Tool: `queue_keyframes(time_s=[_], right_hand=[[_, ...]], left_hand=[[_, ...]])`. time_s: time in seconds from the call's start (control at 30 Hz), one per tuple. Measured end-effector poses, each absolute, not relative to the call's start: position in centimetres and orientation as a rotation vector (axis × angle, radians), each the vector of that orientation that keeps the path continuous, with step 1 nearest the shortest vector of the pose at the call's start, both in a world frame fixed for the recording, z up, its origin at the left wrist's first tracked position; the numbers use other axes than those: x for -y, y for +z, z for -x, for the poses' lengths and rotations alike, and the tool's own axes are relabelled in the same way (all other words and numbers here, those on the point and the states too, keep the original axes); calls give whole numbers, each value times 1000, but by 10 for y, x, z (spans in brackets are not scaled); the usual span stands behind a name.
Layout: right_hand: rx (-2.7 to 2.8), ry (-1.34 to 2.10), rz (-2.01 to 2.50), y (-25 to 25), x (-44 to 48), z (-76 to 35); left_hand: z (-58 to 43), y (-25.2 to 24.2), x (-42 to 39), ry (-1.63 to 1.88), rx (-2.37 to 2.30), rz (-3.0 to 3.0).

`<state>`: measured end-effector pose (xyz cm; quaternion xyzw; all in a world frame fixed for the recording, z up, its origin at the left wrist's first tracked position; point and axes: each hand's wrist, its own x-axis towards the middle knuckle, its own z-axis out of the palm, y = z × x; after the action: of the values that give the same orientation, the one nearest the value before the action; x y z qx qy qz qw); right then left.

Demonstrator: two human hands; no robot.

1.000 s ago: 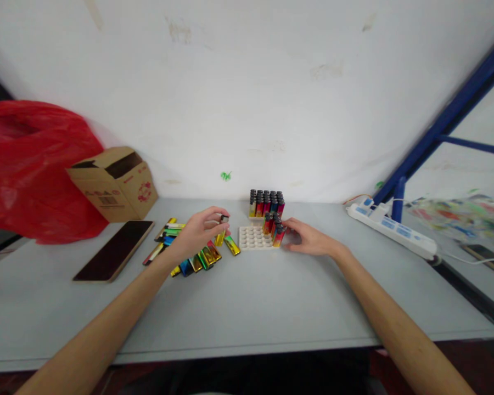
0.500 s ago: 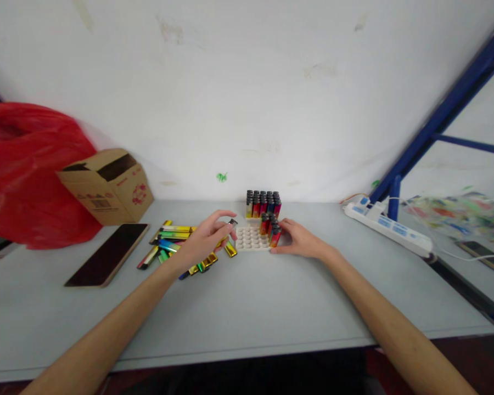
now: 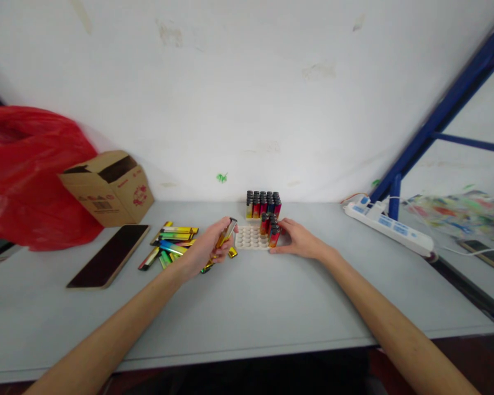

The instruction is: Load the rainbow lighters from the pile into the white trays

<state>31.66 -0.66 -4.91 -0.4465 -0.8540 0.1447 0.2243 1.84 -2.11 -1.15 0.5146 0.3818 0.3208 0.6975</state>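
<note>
My left hand (image 3: pixel 209 244) is closed around a gold lighter (image 3: pixel 226 233), held tilted with its dark metal top up, just left of a white tray (image 3: pixel 251 238) with rows of round holes. A few red lighters with black tops (image 3: pixel 274 236) stand upright at the tray's right end. My right hand (image 3: pixel 294 238) grips that end, thumb at the front corner and fingers beside the lighters. Beneath and left of my left hand lies a loose pile of shiny gold, green and blue lighters (image 3: pixel 175 238), partly hidden by the hand.
Behind the tray stands a block of upright lighters (image 3: pixel 263 206). At left are a phone (image 3: pixel 109 256), a cardboard box (image 3: pixel 115 189) and a red plastic bag (image 3: pixel 33 175). A white power strip (image 3: pixel 389 227) lies at right by a blue metal frame (image 3: pixel 395 197).
My left hand has turned and wrapped its fingers more fully around the lighter, which now shows more upright. My right hand has stayed at the tray's right end.
</note>
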Motion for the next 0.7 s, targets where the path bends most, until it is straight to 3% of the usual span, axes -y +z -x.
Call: queue_keyframes(time_s=[0.7], right_hand=[[2363,408,1214,-49,6,-317]], left_hand=[[-21,-10,26,744,-756,-1052]])
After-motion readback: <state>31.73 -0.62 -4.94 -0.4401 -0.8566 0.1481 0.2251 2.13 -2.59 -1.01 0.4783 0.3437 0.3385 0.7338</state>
